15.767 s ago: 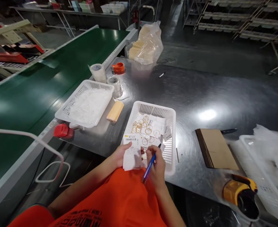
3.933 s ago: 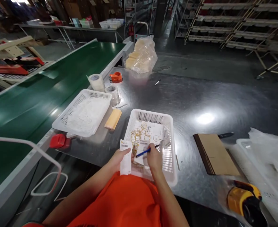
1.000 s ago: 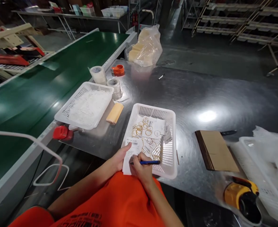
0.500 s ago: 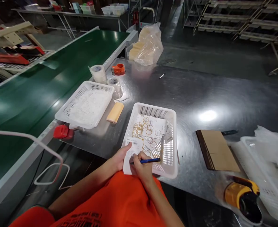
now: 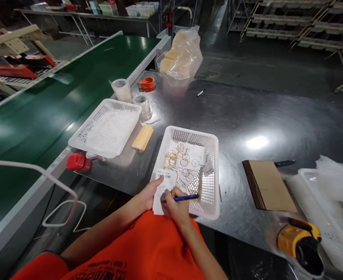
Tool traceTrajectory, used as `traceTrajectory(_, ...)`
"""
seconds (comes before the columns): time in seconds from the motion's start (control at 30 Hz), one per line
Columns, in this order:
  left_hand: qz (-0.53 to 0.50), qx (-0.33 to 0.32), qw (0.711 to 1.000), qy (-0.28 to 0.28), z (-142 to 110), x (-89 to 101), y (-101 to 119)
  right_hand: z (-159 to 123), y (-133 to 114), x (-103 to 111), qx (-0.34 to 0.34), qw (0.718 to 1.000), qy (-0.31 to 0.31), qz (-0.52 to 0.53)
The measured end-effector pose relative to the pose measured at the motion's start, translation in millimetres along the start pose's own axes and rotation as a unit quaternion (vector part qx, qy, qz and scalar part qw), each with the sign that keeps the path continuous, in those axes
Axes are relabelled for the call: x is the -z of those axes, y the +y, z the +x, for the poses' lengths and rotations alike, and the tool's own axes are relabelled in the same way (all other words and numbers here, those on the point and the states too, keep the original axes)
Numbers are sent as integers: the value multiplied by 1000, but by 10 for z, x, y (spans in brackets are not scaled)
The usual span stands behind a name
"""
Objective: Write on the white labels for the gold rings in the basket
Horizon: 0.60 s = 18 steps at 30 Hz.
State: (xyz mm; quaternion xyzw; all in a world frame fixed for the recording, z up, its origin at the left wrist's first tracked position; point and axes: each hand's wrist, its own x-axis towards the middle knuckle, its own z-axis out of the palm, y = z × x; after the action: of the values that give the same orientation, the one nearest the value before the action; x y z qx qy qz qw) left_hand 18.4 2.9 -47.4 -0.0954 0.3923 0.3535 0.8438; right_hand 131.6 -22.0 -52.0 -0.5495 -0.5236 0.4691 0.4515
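My left hand (image 5: 149, 193) is closed on a small stack of white paper slips (image 5: 159, 202), its thumb pressing the top sheet beside a printed barcode. In my right hand (image 5: 177, 205) is a blue pen (image 5: 186, 197), its tip at the paper. Both hands are at the near edge of a white perforated basket (image 5: 215, 171). Inside that basket lie several thin gold-coloured rings (image 5: 171, 157) and printed paper slips (image 5: 195, 153). My fingers hide part of the top slip, so any writing on it cannot be made out.
On the metal table (image 5: 235, 120) are another white basket (image 5: 78, 134), clear tape rolls (image 5: 142, 104), an orange tape dispenser (image 5: 147, 84), a yellowish packet (image 5: 142, 138), brown cardboard (image 5: 270, 186) and a yellow-and-black device (image 5: 296, 241). A green conveyor belt (image 5: 81, 81) runs along the left.
The view has shifted very slightly. Both hands keep their hold on the slips and the pen, with hardly any visible movement.
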Motion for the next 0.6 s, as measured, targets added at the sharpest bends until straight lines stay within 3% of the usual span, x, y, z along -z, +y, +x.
traceTrajectory(0.23,14,2,1000,0,17,43,-4,-47,41,-23,25,1000,0,8)
traceTrajectory(0.37,38,-2,999,-8,-11,108,103,89,184,187,-41,986,146,74)
traceTrajectory(0.4,39,-11,999,-6,-27,125,145,161,242,275,-67,984,155,59)
traceTrajectory(0.47,29,-33,999,9,-62,153,232,314,390,447,-124,986,73,-84)
traceTrajectory(0.53,16,-50,998,29,-91,165,298,435,568,571,-172,931,-51,-318)
traceTrajectory(0.6,13,-61,997,49,-102,162,325,496,747,618,-196,875,-105,-430)
